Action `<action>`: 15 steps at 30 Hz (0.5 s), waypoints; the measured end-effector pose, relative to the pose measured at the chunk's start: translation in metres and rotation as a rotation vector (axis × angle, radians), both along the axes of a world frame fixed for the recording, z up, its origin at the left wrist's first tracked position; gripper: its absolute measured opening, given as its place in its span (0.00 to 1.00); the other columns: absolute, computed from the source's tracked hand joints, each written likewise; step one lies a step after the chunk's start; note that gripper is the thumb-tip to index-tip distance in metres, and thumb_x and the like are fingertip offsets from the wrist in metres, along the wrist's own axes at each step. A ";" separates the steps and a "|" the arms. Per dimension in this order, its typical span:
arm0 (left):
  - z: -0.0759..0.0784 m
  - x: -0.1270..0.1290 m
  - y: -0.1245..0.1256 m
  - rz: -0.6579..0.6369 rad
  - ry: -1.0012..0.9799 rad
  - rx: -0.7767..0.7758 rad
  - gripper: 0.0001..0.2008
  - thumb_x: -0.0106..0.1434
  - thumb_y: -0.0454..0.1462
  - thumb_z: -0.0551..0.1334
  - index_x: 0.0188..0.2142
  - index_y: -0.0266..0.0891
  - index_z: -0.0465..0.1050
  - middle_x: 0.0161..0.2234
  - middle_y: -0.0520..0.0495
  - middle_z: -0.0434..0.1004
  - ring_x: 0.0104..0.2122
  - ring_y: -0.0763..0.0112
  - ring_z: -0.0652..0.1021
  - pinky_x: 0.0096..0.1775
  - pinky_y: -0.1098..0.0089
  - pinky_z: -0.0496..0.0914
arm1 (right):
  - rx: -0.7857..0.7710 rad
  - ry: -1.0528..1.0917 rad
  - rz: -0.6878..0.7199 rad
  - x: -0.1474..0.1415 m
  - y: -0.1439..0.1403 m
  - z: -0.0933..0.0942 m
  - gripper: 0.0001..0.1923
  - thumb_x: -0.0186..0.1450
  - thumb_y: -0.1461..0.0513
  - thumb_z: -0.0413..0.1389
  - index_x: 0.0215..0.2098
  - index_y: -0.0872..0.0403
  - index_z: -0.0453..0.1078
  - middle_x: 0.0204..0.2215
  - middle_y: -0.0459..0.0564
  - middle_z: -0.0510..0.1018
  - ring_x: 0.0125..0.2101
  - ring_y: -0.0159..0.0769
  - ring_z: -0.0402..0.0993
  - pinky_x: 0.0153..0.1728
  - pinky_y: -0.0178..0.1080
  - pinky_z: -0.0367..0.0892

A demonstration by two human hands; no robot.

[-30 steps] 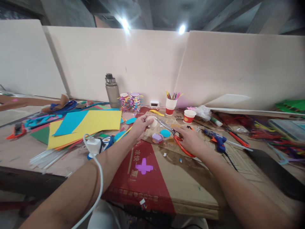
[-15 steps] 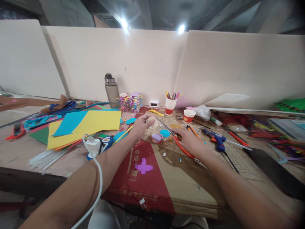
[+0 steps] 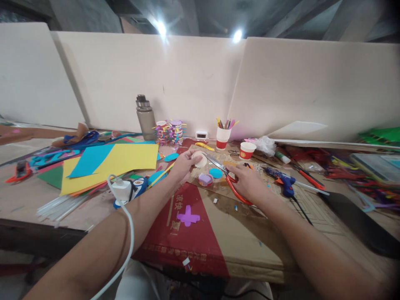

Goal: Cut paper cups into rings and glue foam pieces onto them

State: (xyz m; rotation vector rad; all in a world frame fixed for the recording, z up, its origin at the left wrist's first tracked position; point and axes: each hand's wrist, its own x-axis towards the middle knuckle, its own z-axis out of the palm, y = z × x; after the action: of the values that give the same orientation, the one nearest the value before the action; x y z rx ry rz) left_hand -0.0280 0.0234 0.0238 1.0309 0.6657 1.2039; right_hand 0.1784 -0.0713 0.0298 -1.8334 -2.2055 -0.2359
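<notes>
While over cardboard sheet (image 3: 218, 233) | left hand (image 3: 183, 166) pinched pale paper disc (image 3: 199, 158) | right hand (image 3: 246, 182) gripped orange-handled scissors (image 3: 229, 180), blades parted at disc edge

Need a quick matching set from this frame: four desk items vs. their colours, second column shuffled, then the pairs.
Items:
1. scissors handles
2. cross cutout
3. glue gun
4. big paper sheet

Colours:
A. yellow
B. purple
C. red-orange
D. blue

Pairs: 1-C, 2-B, 3-D, 4-A. The right hand holds the scissors; the left hand holds a pale round piece.
</notes>
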 end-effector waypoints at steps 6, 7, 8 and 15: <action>0.002 0.002 -0.001 0.013 -0.015 -0.036 0.22 0.37 0.35 0.77 0.32 0.34 0.73 0.28 0.52 0.77 0.27 0.77 0.74 0.32 0.75 0.67 | -0.002 -0.061 -0.018 -0.001 -0.001 0.001 0.22 0.68 0.60 0.47 0.58 0.49 0.69 0.45 0.57 0.79 0.39 0.44 0.76 0.38 0.39 0.65; 0.002 0.002 -0.002 0.018 -0.020 -0.042 0.22 0.37 0.35 0.77 0.31 0.34 0.73 0.28 0.52 0.77 0.27 0.77 0.75 0.32 0.75 0.67 | -0.004 -0.066 -0.017 -0.001 -0.001 0.001 0.22 0.68 0.60 0.46 0.59 0.49 0.69 0.45 0.57 0.79 0.39 0.44 0.76 0.38 0.39 0.65; 0.002 0.002 -0.002 0.022 -0.025 -0.049 0.22 0.37 0.34 0.77 0.31 0.34 0.73 0.28 0.52 0.77 0.27 0.77 0.75 0.32 0.75 0.67 | -0.005 -0.069 -0.017 -0.001 -0.001 0.001 0.22 0.69 0.60 0.46 0.59 0.50 0.69 0.45 0.57 0.79 0.40 0.44 0.76 0.38 0.39 0.65; 0.002 0.003 -0.003 0.030 -0.029 -0.067 0.18 0.41 0.33 0.75 0.32 0.34 0.73 0.29 0.51 0.78 0.27 0.76 0.76 0.30 0.75 0.67 | 0.005 -0.073 -0.026 -0.001 -0.001 -0.001 0.22 0.68 0.60 0.46 0.58 0.51 0.70 0.46 0.57 0.79 0.39 0.43 0.76 0.37 0.38 0.64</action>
State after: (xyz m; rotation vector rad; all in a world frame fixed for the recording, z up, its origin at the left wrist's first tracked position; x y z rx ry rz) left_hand -0.0249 0.0207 0.0253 0.9492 0.6965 1.2120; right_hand 0.1777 -0.0719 0.0290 -1.8802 -2.2280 -0.3186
